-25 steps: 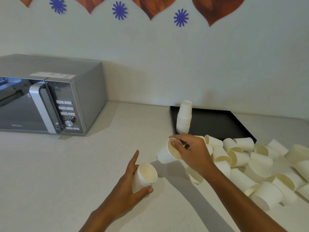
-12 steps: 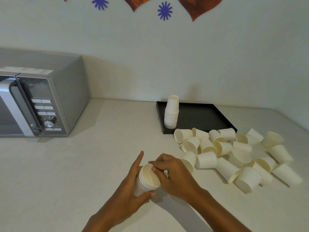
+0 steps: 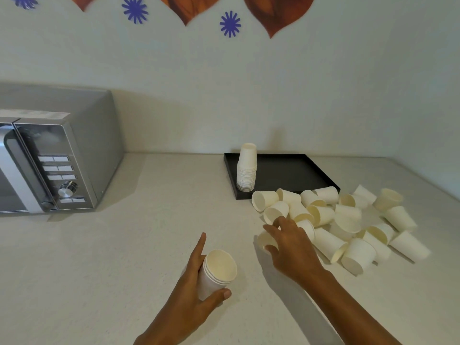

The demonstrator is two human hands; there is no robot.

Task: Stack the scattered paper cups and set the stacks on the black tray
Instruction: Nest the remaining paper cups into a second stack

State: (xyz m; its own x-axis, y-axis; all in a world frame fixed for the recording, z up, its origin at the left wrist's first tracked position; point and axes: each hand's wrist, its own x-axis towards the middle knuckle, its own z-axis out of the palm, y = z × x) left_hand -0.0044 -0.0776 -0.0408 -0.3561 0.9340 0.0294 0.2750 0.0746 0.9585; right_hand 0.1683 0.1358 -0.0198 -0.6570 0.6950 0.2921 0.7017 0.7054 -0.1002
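Left hand (image 3: 189, 292) is gripping short stack (image 3: 217, 272); right hand (image 3: 290, 247), fingers spread, is reaching over loose cup (image 3: 266, 241). Risk: knocking pile (image 3: 343, 220) rolling.

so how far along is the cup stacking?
Done: one tall stack stands on the black tray. In hand: the left hand grips a short stack; the right hand reaches over a loose cup. Left: the scattered pile on the counter.
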